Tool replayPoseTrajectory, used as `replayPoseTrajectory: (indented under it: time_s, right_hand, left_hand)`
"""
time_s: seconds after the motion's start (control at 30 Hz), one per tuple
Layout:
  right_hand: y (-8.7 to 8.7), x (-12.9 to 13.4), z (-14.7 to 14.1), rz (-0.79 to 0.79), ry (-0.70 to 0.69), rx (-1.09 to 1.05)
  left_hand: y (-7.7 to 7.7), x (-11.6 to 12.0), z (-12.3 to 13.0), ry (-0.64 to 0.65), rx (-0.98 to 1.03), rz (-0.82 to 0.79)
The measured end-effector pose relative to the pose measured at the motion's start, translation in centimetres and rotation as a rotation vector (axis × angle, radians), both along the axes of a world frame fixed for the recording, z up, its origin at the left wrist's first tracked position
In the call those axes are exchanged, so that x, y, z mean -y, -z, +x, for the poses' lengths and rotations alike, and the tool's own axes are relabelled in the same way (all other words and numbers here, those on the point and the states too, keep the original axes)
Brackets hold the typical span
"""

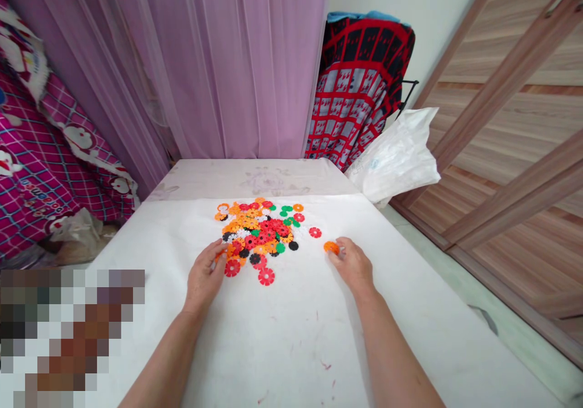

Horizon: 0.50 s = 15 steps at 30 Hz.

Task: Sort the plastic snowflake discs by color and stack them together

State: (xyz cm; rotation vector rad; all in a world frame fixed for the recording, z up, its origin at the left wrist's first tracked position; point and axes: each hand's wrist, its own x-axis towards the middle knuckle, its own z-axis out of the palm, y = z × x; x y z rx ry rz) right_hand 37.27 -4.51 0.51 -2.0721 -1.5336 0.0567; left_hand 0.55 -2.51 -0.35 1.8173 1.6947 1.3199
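Observation:
A heap of notched plastic snowflake discs (249, 223) in orange, red, black, white and green lies on the white-covered table (282, 335). At the heap's near left edge is my left hand (207, 272), fingers curled with an orange disc (220, 255) showing between thumb and fingertips. Off to the right of the heap, my right hand (353, 267) pinches orange snowflake discs (331, 248) close to the tabletop; how many is unclear. A single red disc (314, 232) lies between the heap and my right hand. Another red disc (266, 276) lies at the heap's near edge.
Purple curtains (255, 62) hang behind the table. A white plastic bag (396, 153) stands past the far right corner, near a red-and-black patterned cloth (350, 86). Wooden cabinet doors (514, 153) line the right side. Pink checked fabric (59, 153) hangs at left.

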Motion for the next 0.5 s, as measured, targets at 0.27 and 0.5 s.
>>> replayPoseTrajectory:
  time_s: [0.27, 0.5]
  right_hand:
    - [-0.15, -0.16, -0.58, -0.039, -0.011, 0.121]
    - [-0.39, -0.23, -0.75, -0.019, -0.013, 0.160]
  left_hand:
    - [-0.06, 0.07, -0.04, -0.045, 0.075, -0.027]
    - [-0.40, 0.23, 0.20, -0.060, 0.074, -0.040]
